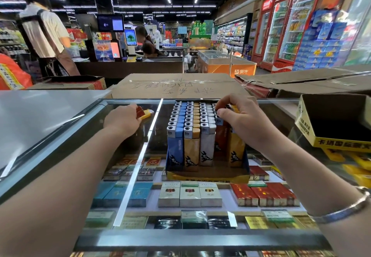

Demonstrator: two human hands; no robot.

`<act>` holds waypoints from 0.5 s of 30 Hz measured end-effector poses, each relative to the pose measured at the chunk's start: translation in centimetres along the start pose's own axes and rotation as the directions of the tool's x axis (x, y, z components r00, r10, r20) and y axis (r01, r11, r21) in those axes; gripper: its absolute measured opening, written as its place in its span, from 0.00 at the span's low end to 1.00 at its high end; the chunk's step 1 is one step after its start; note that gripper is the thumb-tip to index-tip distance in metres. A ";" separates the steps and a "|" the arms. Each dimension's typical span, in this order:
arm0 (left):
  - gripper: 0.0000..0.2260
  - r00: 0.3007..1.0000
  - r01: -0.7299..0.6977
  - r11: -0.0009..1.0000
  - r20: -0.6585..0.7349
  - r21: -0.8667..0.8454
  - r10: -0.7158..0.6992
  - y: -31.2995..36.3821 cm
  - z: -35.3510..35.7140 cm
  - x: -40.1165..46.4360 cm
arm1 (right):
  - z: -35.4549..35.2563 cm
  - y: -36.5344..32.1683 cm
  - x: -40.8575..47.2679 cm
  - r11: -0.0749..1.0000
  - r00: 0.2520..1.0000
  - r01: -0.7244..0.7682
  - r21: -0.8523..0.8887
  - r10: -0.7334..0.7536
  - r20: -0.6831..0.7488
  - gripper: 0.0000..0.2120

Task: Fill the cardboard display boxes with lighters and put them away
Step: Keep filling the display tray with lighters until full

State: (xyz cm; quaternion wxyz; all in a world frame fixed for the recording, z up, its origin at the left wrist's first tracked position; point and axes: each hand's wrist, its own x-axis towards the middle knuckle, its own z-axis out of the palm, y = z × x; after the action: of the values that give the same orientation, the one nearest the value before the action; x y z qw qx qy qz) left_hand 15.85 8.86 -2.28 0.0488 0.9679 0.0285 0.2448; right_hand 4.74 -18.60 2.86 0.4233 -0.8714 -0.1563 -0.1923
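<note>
Currently the yellow cardboard display box sits on the glass counter top, upright, open side up. Rows of lighters stand in it: blue, yellow, white, then red-brown and yellow on the right.

Right hand is over the box's far right rows, fingers curled down onto the lighter heads, thumb tip against a lighter cap. Can't tell if it's pinching one lighter or just pressing on the row. Silver bangle on that wrist.

Left hand is left of the box, resting on the glass, fingers closed around loose lighters; a red-brown one and a yellow one stick out past the fingers.

Second display box sits right of the first, tilted, looks empty. Flattened cardboard lies just behind the box. Cigarette packs are below the box, under the glass.
</note>
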 end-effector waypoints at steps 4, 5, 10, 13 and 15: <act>0.13 0.999 -0.001 0.996 0.041 -0.091 0.005 0.1 -1.0 -0.4 | -0.1 -0.1 -0.1 1.000 1.000 -0.002 0.025 0.002 0.019 0.09; 0.13 0.999 -0.002 0.993 0.052 -0.117 0.008 0.0 -1.4 -0.6 | -0.1 -0.1 -0.1 1.000 1.000 -0.005 0.028 0.005 0.024 0.09; 0.09 0.999 0.036 0.730 0.023 -0.682 -0.028 2.0 -6.8 -1.4 | -0.3 -0.2 -0.1 0.999 0.998 -0.014 0.034 0.012 0.055 0.08; 0.09 0.996 0.003 0.412 0.037 -0.911 0.075 5.0 -10.5 -3.0 | -0.4 -0.3 -0.1 1.000 0.998 0.002 0.018 -0.003 0.065 0.03; 0.09 0.974 -0.042 0.279 0.024 -0.959 0.227 6.9 -12.3 -4.6 | -0.6 -0.4 0.0 0.998 0.998 0.058 0.008 -0.058 -0.001 0.02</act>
State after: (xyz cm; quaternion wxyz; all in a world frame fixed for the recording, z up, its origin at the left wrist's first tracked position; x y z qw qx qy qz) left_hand 6.18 2.67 7.03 0.5958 0.7628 -0.2084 0.1406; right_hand 4.43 -18.88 3.44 0.4209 -0.8648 -0.1823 -0.2045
